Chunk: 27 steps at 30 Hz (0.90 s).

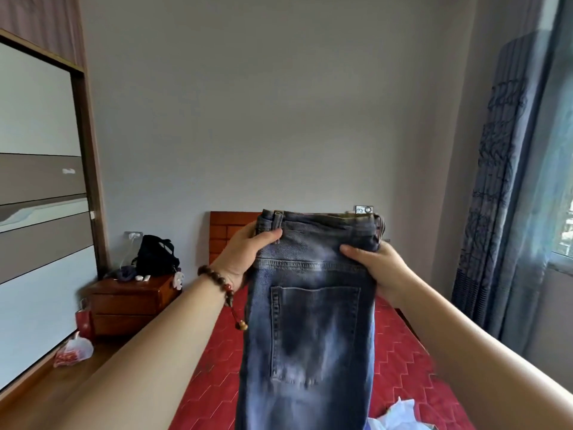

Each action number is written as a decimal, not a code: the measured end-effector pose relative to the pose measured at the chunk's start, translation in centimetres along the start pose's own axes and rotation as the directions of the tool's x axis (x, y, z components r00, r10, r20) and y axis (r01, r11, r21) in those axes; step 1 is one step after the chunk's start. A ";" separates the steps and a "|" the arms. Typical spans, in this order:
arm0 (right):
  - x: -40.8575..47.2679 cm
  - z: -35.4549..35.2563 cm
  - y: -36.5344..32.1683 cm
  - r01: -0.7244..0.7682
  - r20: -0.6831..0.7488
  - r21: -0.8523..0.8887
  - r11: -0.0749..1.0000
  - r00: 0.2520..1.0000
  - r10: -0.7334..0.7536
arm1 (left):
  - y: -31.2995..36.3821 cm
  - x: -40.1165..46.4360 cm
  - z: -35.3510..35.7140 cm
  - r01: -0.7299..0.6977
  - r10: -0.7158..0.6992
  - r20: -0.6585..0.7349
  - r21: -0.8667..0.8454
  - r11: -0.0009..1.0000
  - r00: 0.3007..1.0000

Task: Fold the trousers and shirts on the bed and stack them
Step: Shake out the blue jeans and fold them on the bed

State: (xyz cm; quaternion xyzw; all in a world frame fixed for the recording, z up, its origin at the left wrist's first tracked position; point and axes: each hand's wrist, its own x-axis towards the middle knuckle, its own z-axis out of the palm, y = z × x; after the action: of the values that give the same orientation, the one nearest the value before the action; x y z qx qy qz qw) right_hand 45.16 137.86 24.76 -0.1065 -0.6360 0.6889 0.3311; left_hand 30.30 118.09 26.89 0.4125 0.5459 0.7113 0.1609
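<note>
The jeans (310, 321) hang in mid-air over the red bed (400, 367), back pocket facing the camera, apparently already doubled leg on leg. The left hand (245, 259) grips the left end of the waistband, thumb on the near face with the fingers curled behind; the right hand (375, 271) clamps the right end the same way. The legs drop out of view at the bottom edge. A crumpled white garment (400, 414) lies on the bed near right, just beside the hanging denim.

The risk I see is in laying them down: the hidden leg ends may land bunched or twisted, or fall across the white garment and drag it into the fold. If either grip loosens, the doubled layers could slide out of line.
</note>
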 end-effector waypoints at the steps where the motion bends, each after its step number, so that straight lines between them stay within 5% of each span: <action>1: 0.1 0.6 -1.0 0.068 -0.035 -0.026 0.997 0.997 -0.069 | 0.2 0.0 -0.1 -0.002 0.003 -0.027 0.041 0.999 1.000; 6: -0.6 0.6 -4.1 0.227 -0.003 -0.093 0.969 0.973 -0.229 | 3.1 1.2 1.1 -0.038 0.034 -0.116 -0.033 0.999 0.993; 8: -1.9 -0.6 -3.3 0.100 0.152 -0.130 0.986 0.985 -0.080 | 4.5 1.8 1.6 -0.094 0.089 -0.134 -0.033 0.995 0.987; 10: -2.9 -1.6 -2.6 0.003 0.154 -0.190 0.982 0.988 0.027 | 5.1 2.0 2.0 -0.129 0.126 -0.136 -0.014 0.992 0.983; 14: -3.5 -3.0 -3.5 0.142 0.050 -0.160 0.977 0.989 -0.136 | 5.7 2.1 2.7 -0.119 0.114 -0.146 -0.029 0.992 0.983; 16: -4.6 -3.6 -2.2 0.048 0.157 -0.088 0.995 0.987 -0.034 | 6.2 2.1 3.1 -0.143 0.137 -0.161 -0.025 0.989 0.977; 18: -6.2 -3.9 0.2 -0.028 0.204 -0.334 0.942 0.974 0.102 | 6.7 2.0 3.4 -0.165 0.160 -0.188 -0.012 0.986 0.969; 21: -7.0 -5.2 1.7 0.035 0.032 -0.572 0.820 0.999 -0.021 | 7.1 1.6 3.0 -0.162 0.152 -0.227 -0.027 0.986 0.962; 24: -7.8 -6.3 2.0 0.091 -0.118 -0.496 0.863 0.978 -0.171 | 7.4 1.1 2.6 -0.157 0.128 -0.254 -0.097 0.983 0.959; 27: -9.6 -6.8 3.2 0.016 -0.057 -0.570 0.822 0.997 -0.059 | 8.0 0.7 2.8 -0.150 0.105 -0.251 -0.164 0.975 0.962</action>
State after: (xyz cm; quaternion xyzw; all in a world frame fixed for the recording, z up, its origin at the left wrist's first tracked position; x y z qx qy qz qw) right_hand 55.26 137.73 17.94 -0.2124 -0.8020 0.4573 0.3203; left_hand 33.81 117.50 34.63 0.3411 0.4666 0.8117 0.0839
